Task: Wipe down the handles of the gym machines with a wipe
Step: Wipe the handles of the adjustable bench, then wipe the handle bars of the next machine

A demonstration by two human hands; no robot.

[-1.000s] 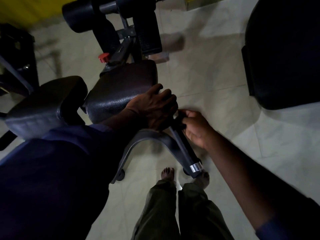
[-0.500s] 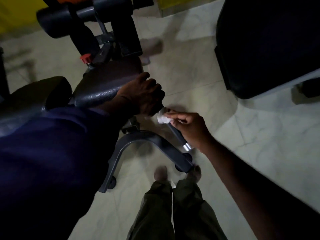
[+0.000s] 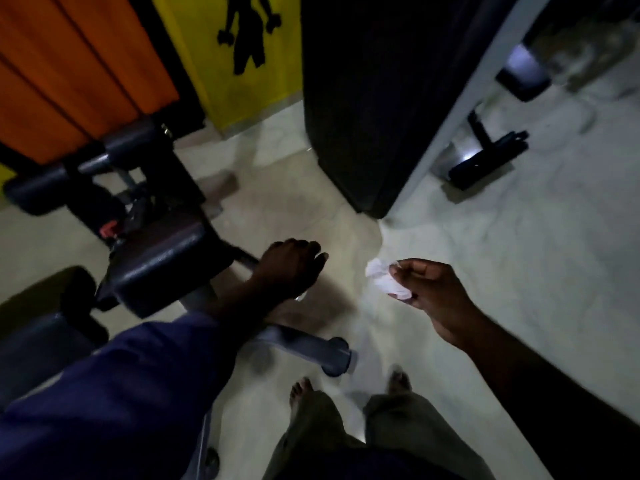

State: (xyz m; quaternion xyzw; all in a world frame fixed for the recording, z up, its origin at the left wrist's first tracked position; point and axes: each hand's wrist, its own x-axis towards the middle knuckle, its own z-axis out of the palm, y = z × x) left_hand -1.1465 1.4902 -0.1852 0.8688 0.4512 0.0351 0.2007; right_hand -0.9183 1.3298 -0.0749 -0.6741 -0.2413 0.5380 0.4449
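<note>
My right hand (image 3: pixel 433 292) pinches a crumpled white wipe (image 3: pixel 382 280) in the air over the pale floor, right of the machine. My left hand (image 3: pixel 289 268) hovers above the machine's black handle (image 3: pixel 247 258), fingers relaxed and holding nothing; most of the handle is hidden under the hand, and its chrome end shows just below the palm. The black padded seat (image 3: pixel 162 261) of the machine lies left of that hand, and the grey curved frame leg (image 3: pixel 304 344) runs below it.
A big dark padded machine part (image 3: pixel 374 98) with a grey upright stands ahead on the right. Black roller pads (image 3: pixel 86 164) sit at the left in front of an orange and yellow wall. My bare feet (image 3: pixel 301 393) stand on the tiled floor below.
My right hand has pulled the wipe off the handle and moved right. My left hand has let go of the handle and opened. The view has swung up toward the wall.
</note>
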